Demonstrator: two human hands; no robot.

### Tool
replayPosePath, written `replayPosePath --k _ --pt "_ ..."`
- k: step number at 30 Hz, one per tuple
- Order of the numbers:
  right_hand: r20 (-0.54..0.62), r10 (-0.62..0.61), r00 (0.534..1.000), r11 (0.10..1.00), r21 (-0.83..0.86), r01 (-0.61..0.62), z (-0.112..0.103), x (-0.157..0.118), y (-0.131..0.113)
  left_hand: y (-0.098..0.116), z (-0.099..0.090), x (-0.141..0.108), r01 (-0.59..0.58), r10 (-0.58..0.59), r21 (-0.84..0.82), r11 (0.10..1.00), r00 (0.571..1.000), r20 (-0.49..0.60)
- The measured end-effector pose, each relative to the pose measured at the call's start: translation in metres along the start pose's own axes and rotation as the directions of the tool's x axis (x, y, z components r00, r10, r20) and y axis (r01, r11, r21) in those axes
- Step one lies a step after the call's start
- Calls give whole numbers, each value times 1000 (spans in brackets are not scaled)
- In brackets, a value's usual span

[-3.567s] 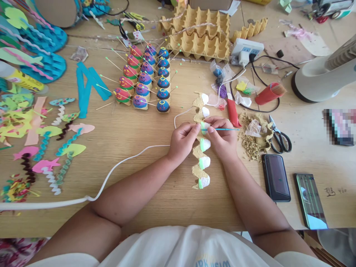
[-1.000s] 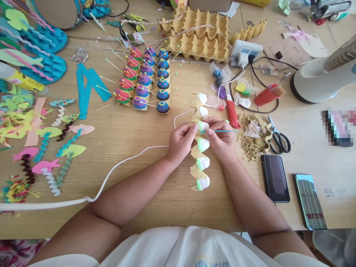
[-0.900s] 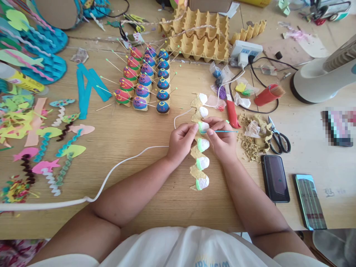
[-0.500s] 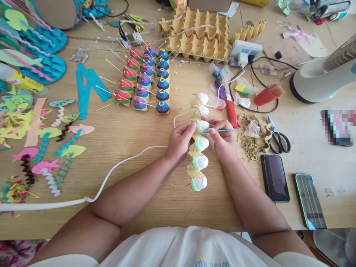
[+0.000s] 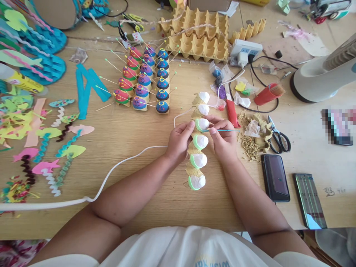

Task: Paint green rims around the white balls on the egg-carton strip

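A strip of egg carton (image 5: 194, 172) runs lengthwise in front of me, its several bumps capped with white clay (image 5: 200, 141). Light green clay (image 5: 194, 161) edges the left side of the lower bumps and the one between my hands. My left hand (image 5: 181, 139) grips the strip's left side between thumb and fingers. In my right hand (image 5: 224, 138) a thin blue clay tool (image 5: 222, 130) is pinched, its tip touching the green-edged third bump from the top. Fingers of my right hand rest behind that bump.
Painted carton caterpillars (image 5: 144, 79) with pin-like feelers stand behind left. Beyond are egg trays (image 5: 198, 35) and a power strip (image 5: 246, 50). Scissors (image 5: 275, 137), two phones (image 5: 275, 178) and a red cup of sticks (image 5: 267, 95) lie right; paper fish (image 5: 46, 167) left. A white cable (image 5: 119, 165) crosses the table.
The egg carton strip has tilted slightly in my left hand, its lower end shifting left and showing more green clay. The clay tool stays at the same bump.
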State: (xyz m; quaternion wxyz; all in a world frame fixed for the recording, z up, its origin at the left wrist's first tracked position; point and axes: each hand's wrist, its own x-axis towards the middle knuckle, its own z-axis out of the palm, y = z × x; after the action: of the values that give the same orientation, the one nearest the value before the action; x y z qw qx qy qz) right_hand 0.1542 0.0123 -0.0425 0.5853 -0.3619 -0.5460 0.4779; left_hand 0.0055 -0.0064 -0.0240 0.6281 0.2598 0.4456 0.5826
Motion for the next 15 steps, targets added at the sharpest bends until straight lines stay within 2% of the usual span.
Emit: replayPosePath --k 5,11,15 --pt "-16 4 1000 1000 -14 -4 -1 -1 -1 -2 4 0 32 -29 -92 995 999 35" --pt "-35 -1 999 999 -43 0 0 -1 -2 -3 6 0 125 -111 -172 977 990 90" --pt "-47 -20 999 999 -44 18 0 -1 -1 -3 5 0 155 -132 -186 970 983 129"
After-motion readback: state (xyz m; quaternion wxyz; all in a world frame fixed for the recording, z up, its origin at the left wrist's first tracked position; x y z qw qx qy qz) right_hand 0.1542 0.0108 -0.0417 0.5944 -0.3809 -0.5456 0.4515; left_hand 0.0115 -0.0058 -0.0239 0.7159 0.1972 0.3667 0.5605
